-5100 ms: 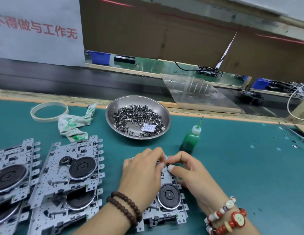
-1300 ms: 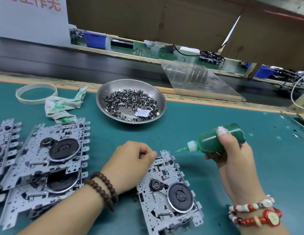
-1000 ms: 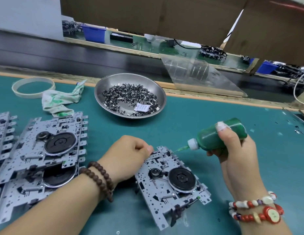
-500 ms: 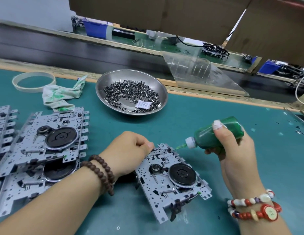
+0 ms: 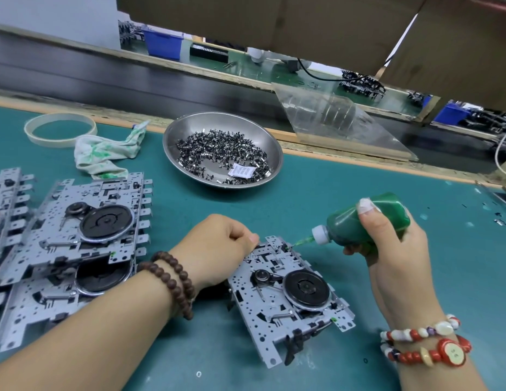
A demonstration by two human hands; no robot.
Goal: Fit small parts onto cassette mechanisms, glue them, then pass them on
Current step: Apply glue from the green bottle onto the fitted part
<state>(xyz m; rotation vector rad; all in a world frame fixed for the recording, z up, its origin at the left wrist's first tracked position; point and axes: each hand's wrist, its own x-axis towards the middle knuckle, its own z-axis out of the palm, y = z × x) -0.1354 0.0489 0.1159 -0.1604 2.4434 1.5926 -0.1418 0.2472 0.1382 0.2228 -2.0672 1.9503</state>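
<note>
**Glue going on at the mechanism's far edge**

The right hand (image 5: 387, 249) is wrapped round a green glue bottle (image 5: 367, 221), tipped sideways with its needle nozzle touching the far edge of the cassette mechanism (image 5: 288, 294) on the teal bench mat (image 5: 331, 187). The left hand (image 5: 220, 246) is curled, its fingertips pinching the same far edge to steady it. This looks like the gluing step. Next, I'd judge, comes a light squeeze, then lifting the tip cleanly. Beyond sit the steel dish of small parts (image 5: 222, 149), a stained rag (image 5: 105, 153), and stacked mechanisms (image 5: 76, 227) on the left.
</note>
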